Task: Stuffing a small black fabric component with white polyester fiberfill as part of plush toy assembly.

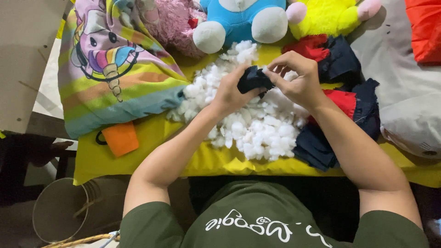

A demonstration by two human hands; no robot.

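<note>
I see matt dark navy cloth piece (pixel 253 79), fluffy white fibre stuffing (pixel 257 128), glossy yellow sheet (pixel 151 142) on desk, fuzzy plush toys (pixel 241 20).

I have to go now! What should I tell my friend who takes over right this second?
Left hand: grip shut on the small dark navy fabric piece.
Right hand: fingertips pinching the same piece at its top edge.
White stuffing pile lies on the yellow cloth, right under both hands.
More navy and red fabric pieces lie to the right.
Done: piece picked up. How much filling is inside it cannot be seen.
</note>
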